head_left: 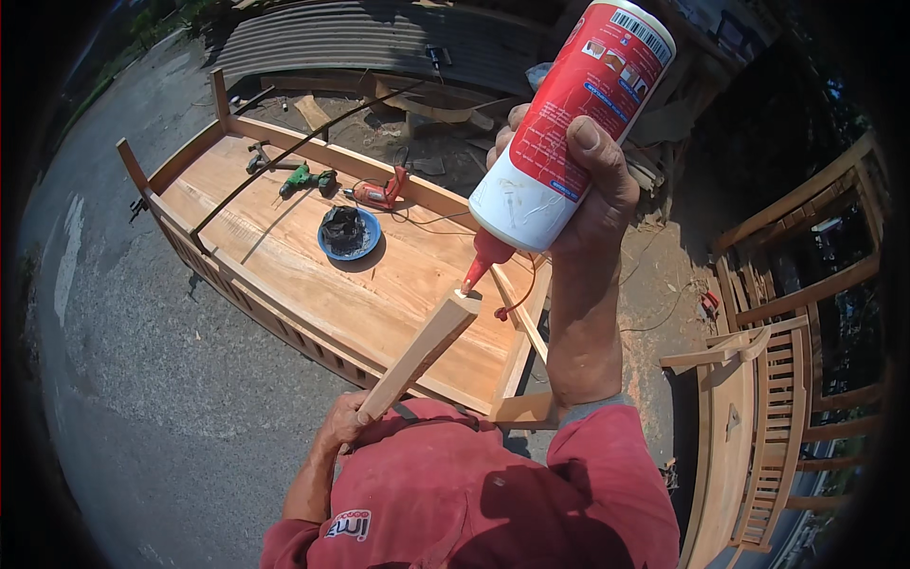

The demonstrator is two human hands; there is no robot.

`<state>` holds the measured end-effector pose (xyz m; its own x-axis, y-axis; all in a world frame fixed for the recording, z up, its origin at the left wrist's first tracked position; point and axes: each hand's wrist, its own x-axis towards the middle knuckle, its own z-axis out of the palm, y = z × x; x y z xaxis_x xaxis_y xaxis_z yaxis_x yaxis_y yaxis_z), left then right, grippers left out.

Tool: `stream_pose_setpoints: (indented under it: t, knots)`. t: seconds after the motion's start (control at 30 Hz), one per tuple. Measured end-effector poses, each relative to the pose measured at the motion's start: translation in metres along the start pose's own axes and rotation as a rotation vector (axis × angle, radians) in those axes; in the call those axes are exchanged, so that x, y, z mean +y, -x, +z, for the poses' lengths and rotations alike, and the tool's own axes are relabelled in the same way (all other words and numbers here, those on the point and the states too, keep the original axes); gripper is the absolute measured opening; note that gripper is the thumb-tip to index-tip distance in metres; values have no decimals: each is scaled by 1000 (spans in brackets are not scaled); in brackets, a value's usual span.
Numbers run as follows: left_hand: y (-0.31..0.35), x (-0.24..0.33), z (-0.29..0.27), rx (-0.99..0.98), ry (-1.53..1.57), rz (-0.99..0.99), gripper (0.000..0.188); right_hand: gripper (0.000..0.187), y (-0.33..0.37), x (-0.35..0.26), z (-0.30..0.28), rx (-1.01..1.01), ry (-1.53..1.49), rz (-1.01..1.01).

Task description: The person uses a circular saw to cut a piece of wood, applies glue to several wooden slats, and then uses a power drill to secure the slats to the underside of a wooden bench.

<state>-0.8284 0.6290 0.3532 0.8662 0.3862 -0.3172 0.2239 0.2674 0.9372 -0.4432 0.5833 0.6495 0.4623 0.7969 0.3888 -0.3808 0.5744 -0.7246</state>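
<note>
Upside down and tilted, a red and white glue bottle (578,123) is gripped in my right hand (602,185), thumb across its front. Its red nozzle (485,256) points down and meets the upper end of a wooden bar (417,351), where a little white glue shows. My left hand (346,422) is wrapped round the bar's lower end, close to my body. The bar slants up and away over the near end of a wooden bench (427,303), which lies with its slatted side along the left.
On the bench lie a blue bowl (349,248) with dark stuff in it, a green drill (305,180), a red corded power tool (382,190) and a hammer (270,161). A long bar clamp (284,156) spans it. Another slatted wooden bench (758,417) stands at right.
</note>
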Motion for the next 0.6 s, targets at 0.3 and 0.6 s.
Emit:
stream_pose_setpoints:
  t: [0.3, 0.6]
  knots:
    - [-3, -9, -13, -17, 29, -25, 94, 59, 4, 3, 6, -27, -50, -35]
    - [-3, -2, -13, -28, -7, -93, 103, 57, -2, 8, 5, 61, -48, -65]
